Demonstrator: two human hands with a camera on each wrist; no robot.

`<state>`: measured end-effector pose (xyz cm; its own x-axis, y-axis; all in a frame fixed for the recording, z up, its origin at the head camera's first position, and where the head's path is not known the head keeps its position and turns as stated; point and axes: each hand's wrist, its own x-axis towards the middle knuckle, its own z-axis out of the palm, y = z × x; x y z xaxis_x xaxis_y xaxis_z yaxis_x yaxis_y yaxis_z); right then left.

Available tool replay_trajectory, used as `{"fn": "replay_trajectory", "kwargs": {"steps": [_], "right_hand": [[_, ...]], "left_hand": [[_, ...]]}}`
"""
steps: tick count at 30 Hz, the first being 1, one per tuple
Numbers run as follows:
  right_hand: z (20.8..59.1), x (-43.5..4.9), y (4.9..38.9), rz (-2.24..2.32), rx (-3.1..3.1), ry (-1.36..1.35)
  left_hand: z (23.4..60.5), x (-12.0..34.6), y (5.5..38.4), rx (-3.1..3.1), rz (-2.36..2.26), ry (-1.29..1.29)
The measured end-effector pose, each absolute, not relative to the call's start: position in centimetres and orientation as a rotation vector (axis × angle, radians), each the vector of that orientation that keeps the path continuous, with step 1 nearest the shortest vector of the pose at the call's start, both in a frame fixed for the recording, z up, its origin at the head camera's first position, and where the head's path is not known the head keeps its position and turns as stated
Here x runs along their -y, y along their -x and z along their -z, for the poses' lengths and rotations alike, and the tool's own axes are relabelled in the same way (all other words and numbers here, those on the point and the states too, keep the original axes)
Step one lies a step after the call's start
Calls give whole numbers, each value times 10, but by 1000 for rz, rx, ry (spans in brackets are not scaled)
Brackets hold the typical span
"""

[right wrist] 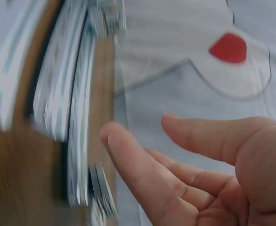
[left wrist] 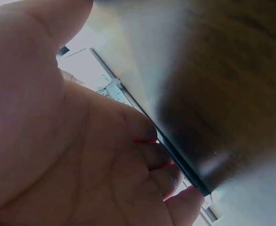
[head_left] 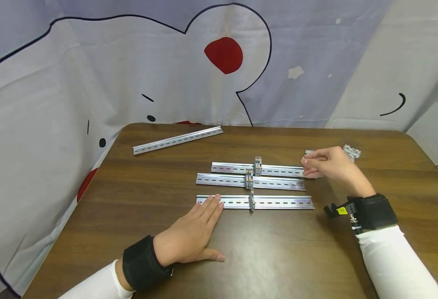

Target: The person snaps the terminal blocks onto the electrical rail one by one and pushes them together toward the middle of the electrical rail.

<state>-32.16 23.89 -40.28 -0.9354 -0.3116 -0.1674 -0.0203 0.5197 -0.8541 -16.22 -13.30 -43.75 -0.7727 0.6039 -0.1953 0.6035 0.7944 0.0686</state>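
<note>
My left hand [head_left: 190,234] lies with straight fingers over the left end of the nearest slotted metal DIN rail [head_left: 282,202]. The left wrist view shows its palm and the fingertips at the long dark edge of that rail. One small grey terminal block [head_left: 252,200] stands upright near the middle of this rail. Behind it, the second rail [head_left: 279,183] and third rail [head_left: 279,170] each carry grey blocks [head_left: 249,179] near mid-length. My right hand [head_left: 327,164] hovers by the third rail's right end; in the right wrist view its thumb and index finger [right wrist: 133,155] are apart, holding nothing.
Loose grey terminal blocks [head_left: 352,153] lie in a pile behind my right hand, partly hidden by it. A fourth rail [head_left: 178,140] lies slanted at the back left of the wooden table [head_left: 264,265]. A printed cloth [head_left: 159,62] hangs behind the table.
</note>
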Motion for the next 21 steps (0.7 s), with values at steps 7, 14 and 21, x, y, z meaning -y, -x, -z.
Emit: {"fn": "replay_trajectory", "kwargs": {"steps": [7, 14, 21], "right_hand": [[404, -283, 332, 934, -3056, 294], [414, -315, 342, 470, -3171, 312], [416, -322, 340, 321, -3071, 327]], "left_hand": [[436, 133, 162, -2772, -15, -946], [436, 133, 162, -2770, -17, -953], [437, 133, 162, -2768, -25, -947]]}}
